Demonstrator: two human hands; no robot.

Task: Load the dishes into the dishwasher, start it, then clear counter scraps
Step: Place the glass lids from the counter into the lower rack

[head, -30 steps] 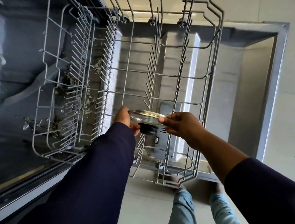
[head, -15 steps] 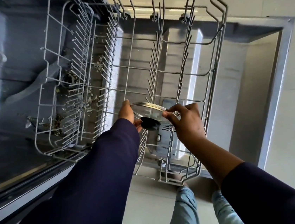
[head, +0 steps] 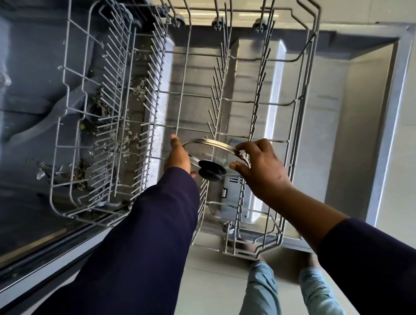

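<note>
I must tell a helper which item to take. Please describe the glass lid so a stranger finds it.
Find the pulled-out wire rack. At its near end, both hands hold a round glass lid with a metal rim. Its black knob sets it apart.

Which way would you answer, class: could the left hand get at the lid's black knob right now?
Probably yes. The left hand rests at the glass lid's rim, the black knob faces the camera just beside it, and nothing lies between; the right hand grips the opposite rim.
</note>
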